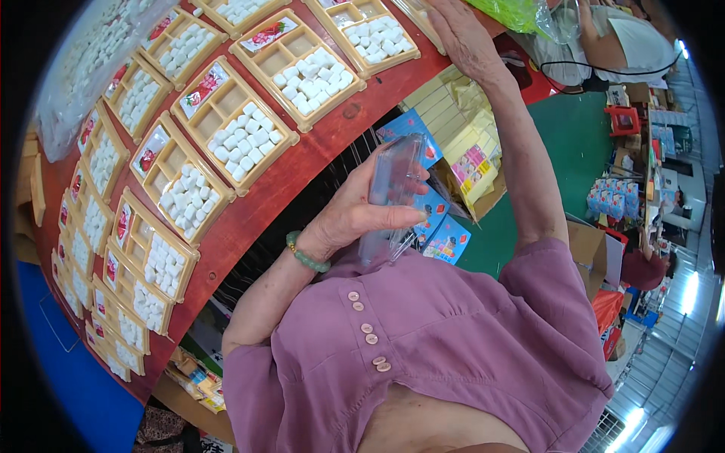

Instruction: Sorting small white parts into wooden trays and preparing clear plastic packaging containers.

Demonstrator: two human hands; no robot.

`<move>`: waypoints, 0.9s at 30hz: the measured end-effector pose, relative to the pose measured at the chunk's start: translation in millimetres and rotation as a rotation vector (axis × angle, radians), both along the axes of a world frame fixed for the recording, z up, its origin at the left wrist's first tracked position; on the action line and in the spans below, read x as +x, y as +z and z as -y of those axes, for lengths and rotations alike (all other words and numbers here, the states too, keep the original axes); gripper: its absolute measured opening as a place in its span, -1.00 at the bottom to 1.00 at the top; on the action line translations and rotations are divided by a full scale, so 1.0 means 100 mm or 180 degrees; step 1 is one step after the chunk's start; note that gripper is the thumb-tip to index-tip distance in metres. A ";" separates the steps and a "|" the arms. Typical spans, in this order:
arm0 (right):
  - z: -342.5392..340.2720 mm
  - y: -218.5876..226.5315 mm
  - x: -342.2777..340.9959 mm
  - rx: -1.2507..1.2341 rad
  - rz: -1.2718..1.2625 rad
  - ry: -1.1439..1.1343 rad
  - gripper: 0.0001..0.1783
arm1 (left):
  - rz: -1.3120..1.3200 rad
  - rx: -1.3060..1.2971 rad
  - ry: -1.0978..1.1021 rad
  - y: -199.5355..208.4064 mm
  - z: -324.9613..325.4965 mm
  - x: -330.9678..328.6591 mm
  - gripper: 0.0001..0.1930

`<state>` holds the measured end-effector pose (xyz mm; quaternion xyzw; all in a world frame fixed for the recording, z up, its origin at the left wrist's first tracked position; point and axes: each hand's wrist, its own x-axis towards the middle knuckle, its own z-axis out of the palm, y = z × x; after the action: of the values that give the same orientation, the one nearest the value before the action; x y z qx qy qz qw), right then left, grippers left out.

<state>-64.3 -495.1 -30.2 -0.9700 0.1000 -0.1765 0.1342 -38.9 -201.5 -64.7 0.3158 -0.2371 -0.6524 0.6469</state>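
Note:
My left hand (359,204), with a green bead bracelet at its wrist, is closed around a stack of clear plastic covers (394,181) in front of my chest. The thumb presses on one side of the stack. My right hand (462,38) reaches to the table's edge at the top, its fingers stretched out beside a beige tray (419,21) partly out of view. Rows of similar compartment trays line the table, such as one tray (302,72) with white marshmallow-like pieces (313,79) in its large compartment and a strawberry-printed card (269,35) at its end.
The red table (249,219) curves along the left. A big clear bag of white pieces (91,68) lies at its far left. Beside the table stand an open carton (483,192) and blue printed boxes (445,238). A bright green bag (506,13) and another person (623,41) are at upper right.

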 end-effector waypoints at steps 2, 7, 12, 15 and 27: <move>-0.02 0.01 0.00 0.0036 0.0016 -0.0007 -0.53 | -0.0069 0.0031 0.0008 0.06 0.01 -0.01 -0.10; -0.01 -0.02 -0.04 -0.0085 0.0013 -0.0185 -0.53 | -0.0008 -0.0037 0.0118 0.30 0.02 -0.02 -0.15; 0.09 -0.04 -0.15 0.0012 0.0175 -0.0129 -0.51 | -0.0012 -0.0121 0.0337 0.42 0.05 0.02 -0.27; 0.11 -0.03 -0.20 0.0166 0.0257 -0.0134 -0.47 | -0.0033 0.0005 0.0461 0.51 0.05 0.01 -0.35; -0.06 -0.03 -0.33 -0.0247 0.0474 -0.0302 -0.46 | -0.0124 0.0128 0.1219 0.68 0.06 -0.07 -0.42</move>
<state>-97.5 -489.5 -33.7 -0.9528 0.1287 -0.2581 0.0951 -45.8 -207.8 3.1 0.3552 -0.1471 -0.5279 0.7573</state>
